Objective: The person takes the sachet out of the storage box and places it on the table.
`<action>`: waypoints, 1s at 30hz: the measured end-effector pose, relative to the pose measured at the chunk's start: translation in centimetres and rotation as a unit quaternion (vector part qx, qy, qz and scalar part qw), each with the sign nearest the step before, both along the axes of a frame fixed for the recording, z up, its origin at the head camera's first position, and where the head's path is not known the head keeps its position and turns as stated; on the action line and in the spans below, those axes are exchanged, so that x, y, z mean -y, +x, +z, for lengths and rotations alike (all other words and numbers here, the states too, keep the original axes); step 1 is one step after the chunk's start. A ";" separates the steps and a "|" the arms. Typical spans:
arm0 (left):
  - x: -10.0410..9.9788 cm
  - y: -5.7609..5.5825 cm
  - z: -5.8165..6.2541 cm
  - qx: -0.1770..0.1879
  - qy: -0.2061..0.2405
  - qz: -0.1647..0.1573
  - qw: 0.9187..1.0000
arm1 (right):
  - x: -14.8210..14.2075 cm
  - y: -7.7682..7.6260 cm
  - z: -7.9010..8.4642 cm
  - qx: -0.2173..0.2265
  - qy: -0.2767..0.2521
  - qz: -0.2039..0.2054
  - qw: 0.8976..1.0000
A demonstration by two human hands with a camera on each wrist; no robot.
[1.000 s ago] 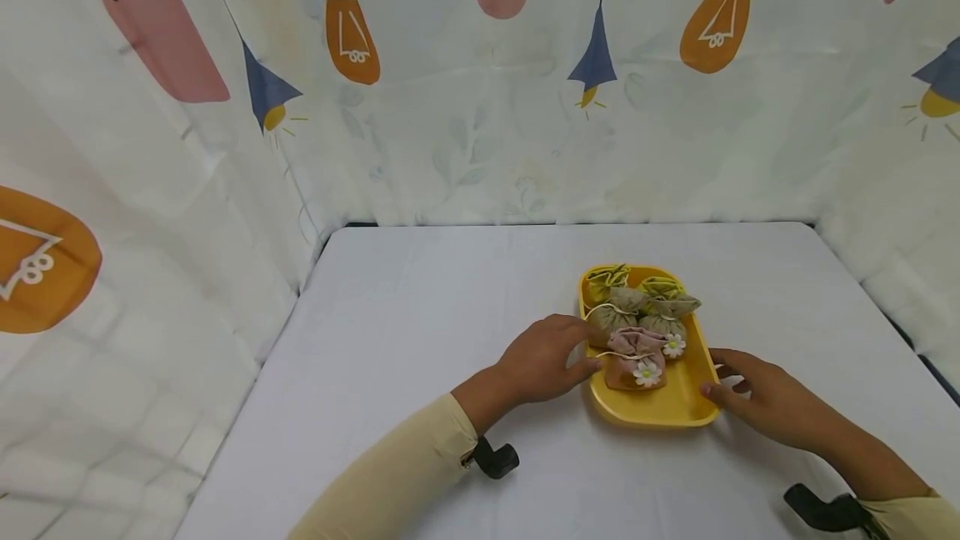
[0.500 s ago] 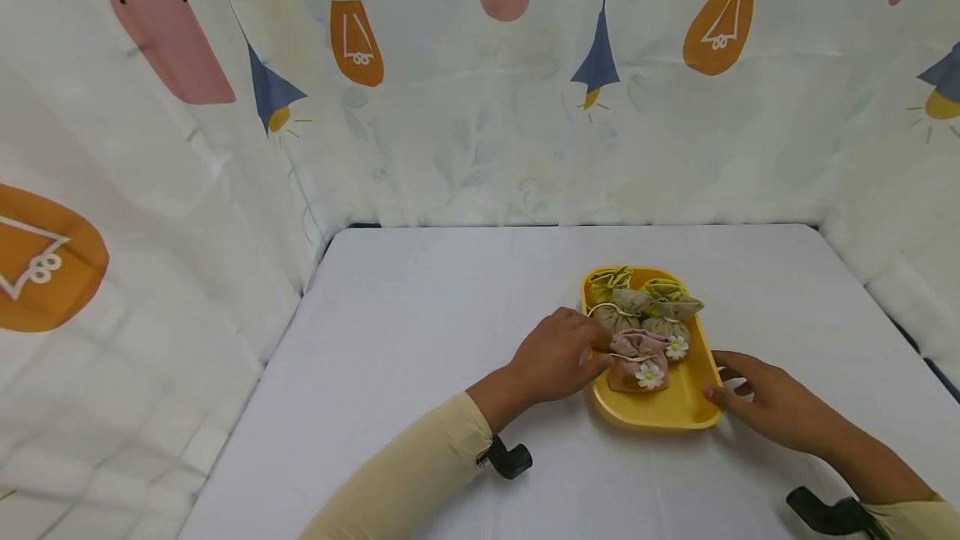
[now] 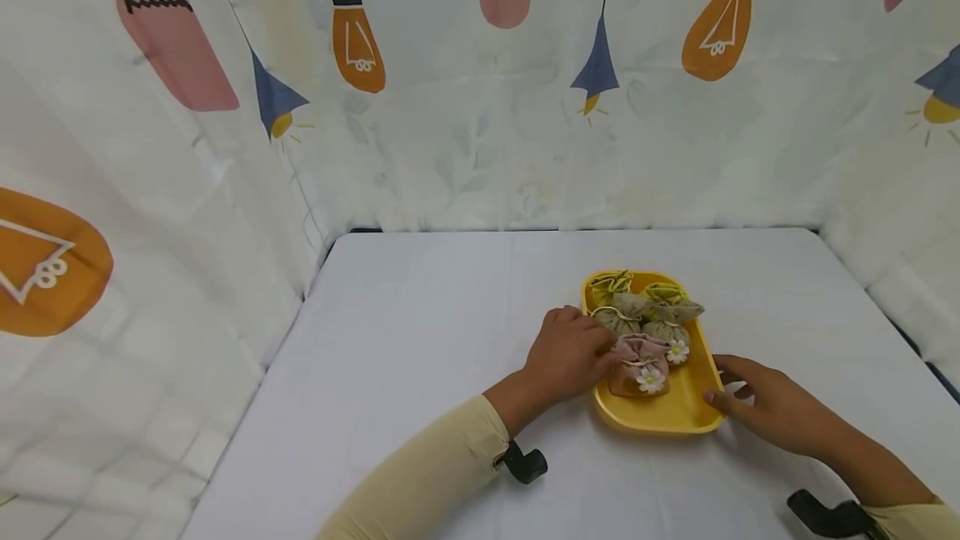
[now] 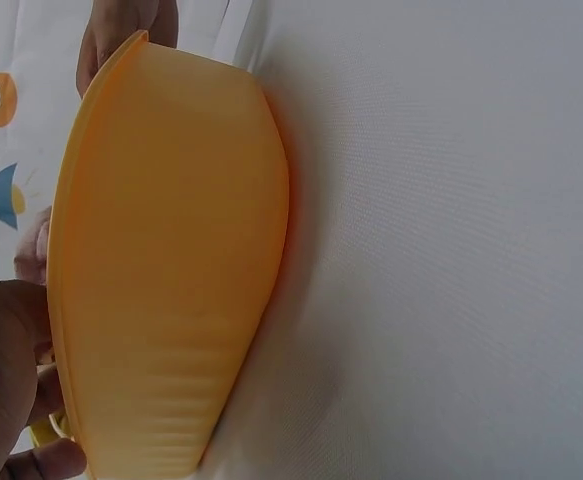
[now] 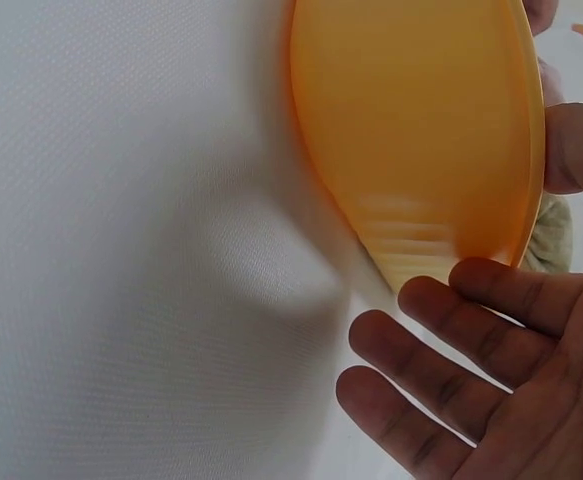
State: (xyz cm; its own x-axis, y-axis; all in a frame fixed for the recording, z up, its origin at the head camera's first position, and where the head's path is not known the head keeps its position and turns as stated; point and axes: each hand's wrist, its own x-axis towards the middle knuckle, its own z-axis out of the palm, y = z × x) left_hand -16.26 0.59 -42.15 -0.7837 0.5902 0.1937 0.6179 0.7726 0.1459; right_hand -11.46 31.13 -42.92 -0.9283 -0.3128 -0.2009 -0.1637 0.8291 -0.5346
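A yellow plastic tray point(image 3: 652, 417) sits on the table, holding several small drawstring pouches. Nearest me in it is a pink pouch point(image 3: 637, 369) with a white flower; behind are grey-green pouches point(image 3: 618, 321) and yellow-green ones point(image 3: 663, 293). My left hand point(image 3: 567, 357) reaches over the left rim, thumb and fingertips bent together at the pink pouch's left side, hiding part of it. In the left wrist view its fingers point(image 4: 46, 395) overlap the rim. My right hand point(image 3: 776, 407) holds the tray's right side, thumb point(image 5: 576, 150) at the rim and other fingers outside the wall.
A white cloth point(image 3: 435, 290) covers the table. Patterned white curtains point(image 3: 480, 148) hang behind and along both sides. Black wrist cameras point(image 3: 525, 463) stick out below each sleeve.
My left hand has moved right, further over the tray, and its thumb and fingers have closed in on the pink pouch. The right hand stays at the tray's right side.
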 end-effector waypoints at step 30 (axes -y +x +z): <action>0.0 -0.2 2.5 0.018 0.161 -0.049 0.986 | 0.0 0.2 -0.1 -0.003 -0.007 0.004 1.000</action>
